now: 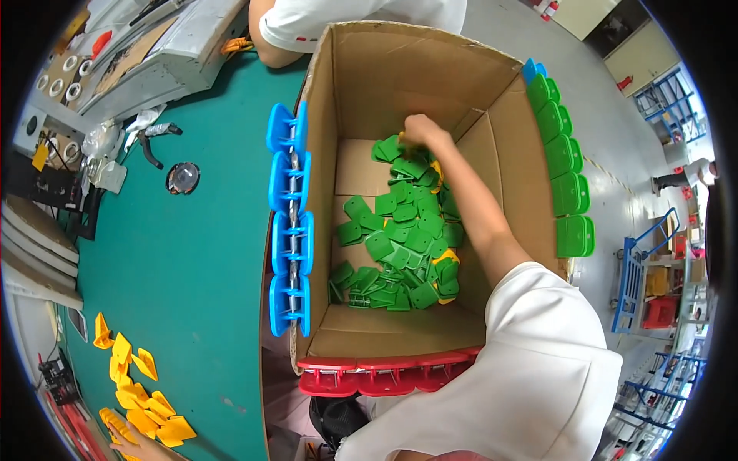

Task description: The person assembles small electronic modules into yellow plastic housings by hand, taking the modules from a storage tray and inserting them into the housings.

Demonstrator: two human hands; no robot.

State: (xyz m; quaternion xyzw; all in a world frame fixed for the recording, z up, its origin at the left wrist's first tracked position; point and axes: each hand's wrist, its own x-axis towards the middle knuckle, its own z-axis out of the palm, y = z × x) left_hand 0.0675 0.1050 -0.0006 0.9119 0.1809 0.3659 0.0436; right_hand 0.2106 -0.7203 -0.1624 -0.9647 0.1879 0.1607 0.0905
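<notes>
green plastic spring clips (411, 240) lie in a loose heap inside an open cardboard box (403, 81) at the centre of the frame, with a few yellow clips (448, 260) showing along the heap's right side; the right hand (425, 132) reaches into the box at the heap's upper end, fingers curled downward, a bit of yellow showing beneath them, though i cannot tell whether they pinch it; the left hand (141, 447), cut off by the lower edge of the frame at lower left, has its fingers curved over a yellow piece (114, 419) on the green worktop (215, 307), its grip unclear; just above and beside it lies a scattered yellow group (154, 403); judging by this layout, the work is partway along: the yellow group seems already set apart, while the yellow clips in the box, half covered by green ones, look left to do; blue clips (277, 184) line the box's left rim, red clips (330, 383) the lower rim
</notes>
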